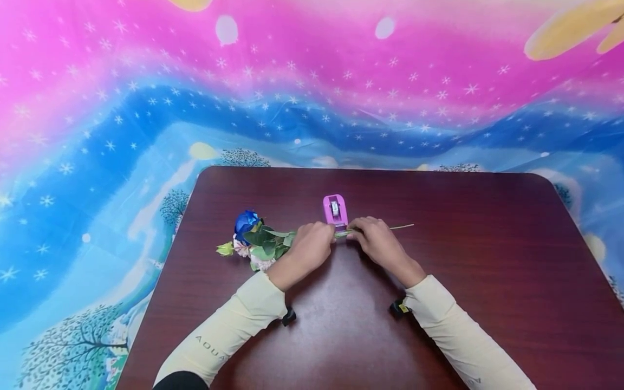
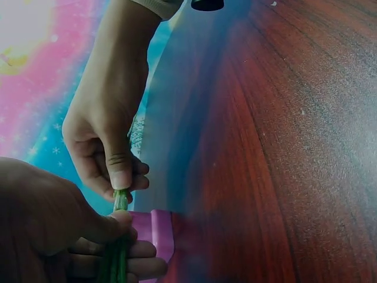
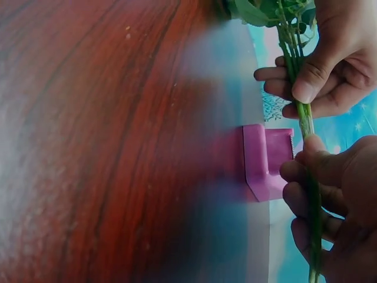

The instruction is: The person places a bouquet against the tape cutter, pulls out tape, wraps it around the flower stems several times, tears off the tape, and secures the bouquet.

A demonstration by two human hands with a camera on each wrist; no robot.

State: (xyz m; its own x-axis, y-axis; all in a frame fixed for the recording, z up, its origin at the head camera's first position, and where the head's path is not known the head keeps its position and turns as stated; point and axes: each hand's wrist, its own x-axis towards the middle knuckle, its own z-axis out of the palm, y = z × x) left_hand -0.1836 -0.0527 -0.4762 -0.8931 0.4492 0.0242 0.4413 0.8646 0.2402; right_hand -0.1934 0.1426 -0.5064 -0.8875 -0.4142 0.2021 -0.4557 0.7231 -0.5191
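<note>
A bunch of flowers lies sideways at the left, with a blue rose point(image 1: 246, 223), pale pink blooms point(image 1: 262, 262) and green leaves point(image 3: 250, 12). Its green stems point(image 3: 315, 236) run through both hands. My left hand point(image 1: 312, 244) pinches them between thumb and fingers on the flower side. Close by, my right hand point(image 1: 379, 242) grips them nearer the thin end, which sticks out to the right. In the short gap between the hands, a clear shiny band point(image 2: 121, 199) shows on the stems, seemingly tape. Just beyond the hands stands a pink tape dispenser point(image 1: 335, 208) holding a roll.
The dark reddish wooden table point(image 1: 463, 227) has rounded far corners. Behind it hangs a pink and blue cloth point(image 1: 312, 97) with snowflakes and trees. A small black device is worn under each wrist, beside the pale sleeves point(image 1: 244, 309).
</note>
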